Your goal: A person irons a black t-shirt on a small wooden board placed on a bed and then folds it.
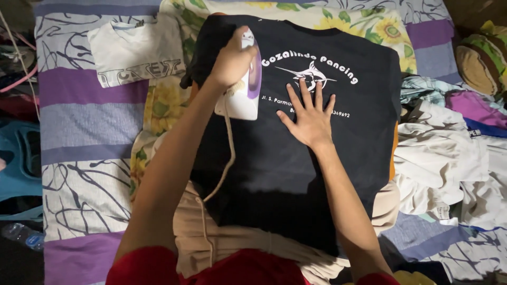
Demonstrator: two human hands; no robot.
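Ironing in progress: left hand (232, 60), fingers wrapped around the white-and-purple iron (244, 87), works the dark T-shirt (296, 174) at centre; right hand (310, 119), fingers spread, flattens cloth at three o'clock, likely the next pass.

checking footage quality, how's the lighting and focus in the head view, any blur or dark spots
Head view: dim, uneven light; dark t-shirt swallows fold detail; left hand on the iron slightly soft; right hand sharp; corners fall into shadow; no glare.

Folded white shirt (138, 50) upper left; heap of pale clothes (449, 158) right; striped bedsheet (87, 121) beneath.
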